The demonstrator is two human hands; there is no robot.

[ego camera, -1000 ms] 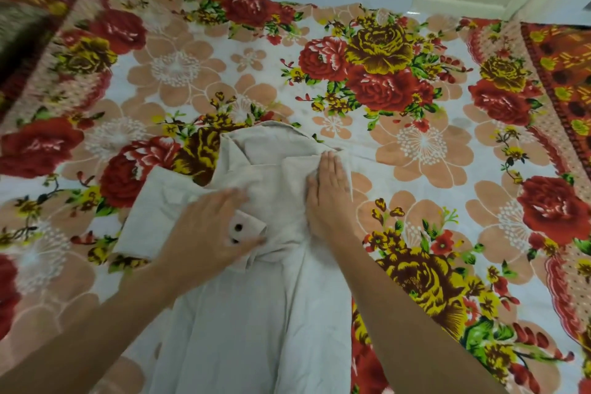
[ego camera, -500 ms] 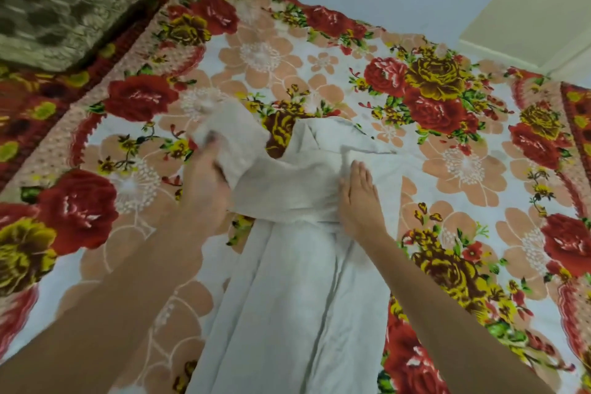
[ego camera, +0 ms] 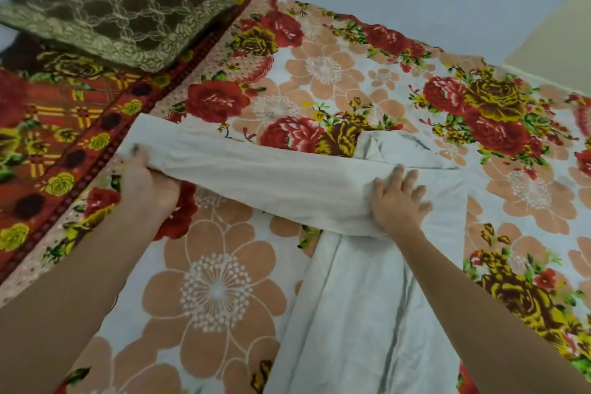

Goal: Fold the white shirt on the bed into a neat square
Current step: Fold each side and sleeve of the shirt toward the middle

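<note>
Stretching leftward across bed (ego camera: 217, 291): white shirt (ego camera: 367, 313) sleeve (ego camera: 271, 179), left fingers (ego camera: 137, 153) gripping (right fingers (ego camera: 406, 179) flat).

The shirt (ego camera: 351, 281) is matt, creased cloth; the bedsheet (ego camera: 217, 291) printed, smooth fabric.

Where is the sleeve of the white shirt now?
Head view: the sleeve stretches leftward over the floral bedsheet, its cuff end gripped by the left hand.

head view (wide-angle) looks down, near bed (ego camera: 217, 291)
</note>
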